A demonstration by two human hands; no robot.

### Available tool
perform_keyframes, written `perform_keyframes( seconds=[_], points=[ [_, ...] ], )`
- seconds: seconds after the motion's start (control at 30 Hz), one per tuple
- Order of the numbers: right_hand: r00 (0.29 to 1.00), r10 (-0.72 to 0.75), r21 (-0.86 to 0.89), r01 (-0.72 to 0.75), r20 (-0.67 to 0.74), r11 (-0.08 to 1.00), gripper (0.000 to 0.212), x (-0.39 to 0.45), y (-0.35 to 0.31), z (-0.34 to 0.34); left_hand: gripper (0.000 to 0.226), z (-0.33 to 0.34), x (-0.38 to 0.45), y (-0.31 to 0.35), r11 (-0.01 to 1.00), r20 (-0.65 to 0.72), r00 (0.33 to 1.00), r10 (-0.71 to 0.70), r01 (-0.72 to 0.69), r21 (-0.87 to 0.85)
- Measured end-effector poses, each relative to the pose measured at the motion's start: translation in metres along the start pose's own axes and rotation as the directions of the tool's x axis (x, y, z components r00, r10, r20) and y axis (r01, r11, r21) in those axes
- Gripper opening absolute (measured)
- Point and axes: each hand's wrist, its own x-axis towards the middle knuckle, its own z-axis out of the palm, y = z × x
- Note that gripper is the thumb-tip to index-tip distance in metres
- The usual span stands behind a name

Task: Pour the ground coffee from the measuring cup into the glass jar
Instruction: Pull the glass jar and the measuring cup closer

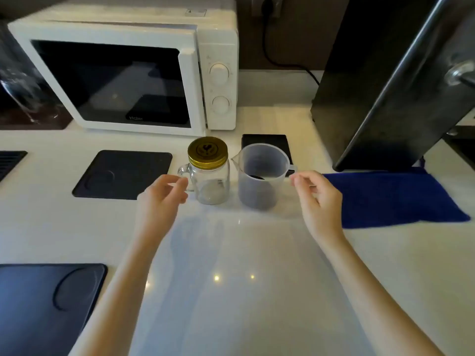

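A clear glass jar (212,185) with a side handle stands upright on the white counter, closed by a gold screw lid (207,152). Right beside it stands a translucent plastic measuring cup (261,176), dark ground coffee (257,199) filling its lower part. My left hand (163,195) hovers just left of the jar, fingers apart and close to the jar's handle, holding nothing. My right hand (317,196) hovers just right of the cup, fingertips near its handle, fingers apart and empty.
A white microwave (133,70) stands behind. Dark mats lie at the left (123,174) and near left (43,301). A small black scale (266,141) sits behind the cup. A blue cloth (390,196) lies right, under a dark slanted panel (380,80).
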Motion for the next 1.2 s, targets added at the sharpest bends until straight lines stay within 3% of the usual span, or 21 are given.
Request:
perform_keyframes(
  seconds=[0.07, 0.13, 0.23, 0.3, 0.43, 0.6, 0.77, 0.87, 0.97, 1.2],
  points=[
    [0.968, 0.122, 0.111, -0.099, -0.217, 0.989, 0.012, 0.011, 0.001, 0.005, 0.024, 0.006, 0.009, 0.000, 0.979, -0.130, 0.985, -0.118, 0.093, -0.180],
    [0.909, 0.284, 0.240, -0.216, -0.304, 0.947, 0.010, 0.018, 0.001, 0.014, 0.026, 0.015, 0.018, -0.001, 0.921, -0.096, 0.962, -0.254, 0.210, -0.329],
    [0.839, 0.478, 0.410, -0.352, -0.261, 0.841, 0.007, 0.026, 0.008, 0.030, 0.022, 0.031, 0.032, -0.009, 0.775, 0.101, 0.916, -0.389, 0.385, -0.502],
    [0.790, 0.581, 0.463, -0.448, -0.195, 0.765, 0.009, 0.029, 0.012, 0.037, 0.022, 0.038, 0.034, -0.012, 0.734, 0.195, 0.915, -0.353, 0.400, -0.549],
    [0.618, 0.785, 0.659, -0.603, 0.030, 0.449, 0.020, 0.033, 0.015, 0.045, 0.024, 0.045, 0.039, -0.016, 0.652, 0.242, 0.927, -0.287, 0.374, -0.659],
    [0.604, 0.797, 0.665, -0.606, 0.028, 0.436, 0.028, 0.035, 0.009, 0.048, 0.028, 0.046, 0.041, -0.020, 0.581, 0.262, 0.932, -0.249, 0.360, -0.730],
    [0.651, 0.742, 0.806, -0.519, 0.156, 0.286, 0.035, 0.034, 0.011, 0.039, 0.032, 0.042, 0.033, -0.021, 0.539, 0.303, 0.940, -0.159, 0.340, -0.771],
    [0.682, 0.707, 0.809, -0.515, 0.186, 0.284, 0.036, 0.030, 0.006, 0.026, 0.034, 0.037, 0.018, -0.018, 0.528, 0.326, 0.936, -0.132, 0.345, -0.776],
    [0.692, 0.695, 0.810, -0.513, 0.194, 0.284, 0.023, 0.023, 0.003, 0.013, 0.035, 0.029, -0.002, -0.013, 0.517, 0.337, 0.936, -0.100, 0.338, -0.786],
    [0.715, 0.657, 0.773, -0.549, 0.239, 0.316, 0.017, -0.028, 0.000, -0.014, 0.033, 0.020, -0.059, -0.024, 0.451, 0.323, 0.934, -0.150, 0.355, -0.819]
  ],
)
